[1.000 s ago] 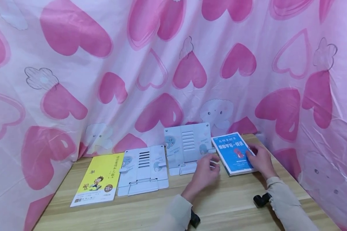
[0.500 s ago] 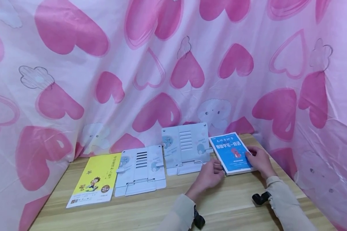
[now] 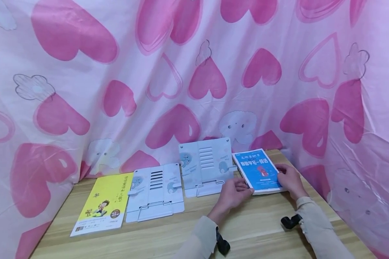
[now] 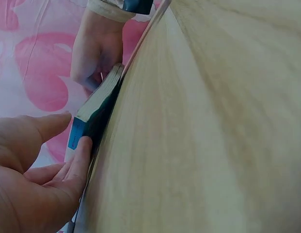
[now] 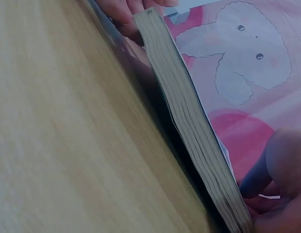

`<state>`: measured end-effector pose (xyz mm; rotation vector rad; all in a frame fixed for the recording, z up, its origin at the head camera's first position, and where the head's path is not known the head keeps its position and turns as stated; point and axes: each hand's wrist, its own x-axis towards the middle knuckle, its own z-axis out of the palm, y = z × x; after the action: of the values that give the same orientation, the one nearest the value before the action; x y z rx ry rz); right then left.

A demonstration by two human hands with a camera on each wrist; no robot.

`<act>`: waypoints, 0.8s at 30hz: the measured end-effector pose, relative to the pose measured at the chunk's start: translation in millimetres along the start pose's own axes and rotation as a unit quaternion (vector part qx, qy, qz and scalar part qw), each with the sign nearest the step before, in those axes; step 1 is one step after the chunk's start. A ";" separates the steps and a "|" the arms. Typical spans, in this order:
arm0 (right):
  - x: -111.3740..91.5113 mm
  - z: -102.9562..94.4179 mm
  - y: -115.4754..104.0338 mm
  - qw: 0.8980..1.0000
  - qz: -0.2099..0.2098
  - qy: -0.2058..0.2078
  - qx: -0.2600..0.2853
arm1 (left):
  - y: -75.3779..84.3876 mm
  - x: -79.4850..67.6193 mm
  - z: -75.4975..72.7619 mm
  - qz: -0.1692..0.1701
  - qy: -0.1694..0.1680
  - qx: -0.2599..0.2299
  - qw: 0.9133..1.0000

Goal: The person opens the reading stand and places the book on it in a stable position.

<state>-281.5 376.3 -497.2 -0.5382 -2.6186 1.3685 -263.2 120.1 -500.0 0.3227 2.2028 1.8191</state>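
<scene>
Blue book (image 3: 259, 172), closed, cover up, white lettering and a small red figure on the front, thick pale pages, toward the table's (image 3: 256, 230) right end.

Across the lower part of the frame, a worktop (image 3: 256, 219) stretches in front of a curtain (image 3: 168, 90), which rises behind it and along both sides. On the worktop, left to right: at lower left, the first book (image 3: 100, 198); just right of it, the first stand (image 3: 163, 187); farther back, near centre, the second stand (image 3: 212, 172); right of centre, the second book (image 3: 260, 172), with the left hand (image 3: 234, 194) at its near left corner and the right hand (image 3: 290, 180) at its right edge.
</scene>
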 end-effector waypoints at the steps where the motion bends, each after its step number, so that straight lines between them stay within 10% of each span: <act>1: 0.1 0.6 0.4 1.000 0.000 0.002 0.000 | -0.6 0.1 0.4 -0.005 0.001 -0.003 1.000; 24: -3.3 8.7 -7.0 0.994 0.035 0.070 0.079 | 3.7 -3.6 12.2 0.008 0.010 -0.023 1.000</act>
<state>-282.6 364.8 -496.4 -0.6824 -2.3795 1.4845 -255.7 130.8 -498.4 0.3159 2.1739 1.8872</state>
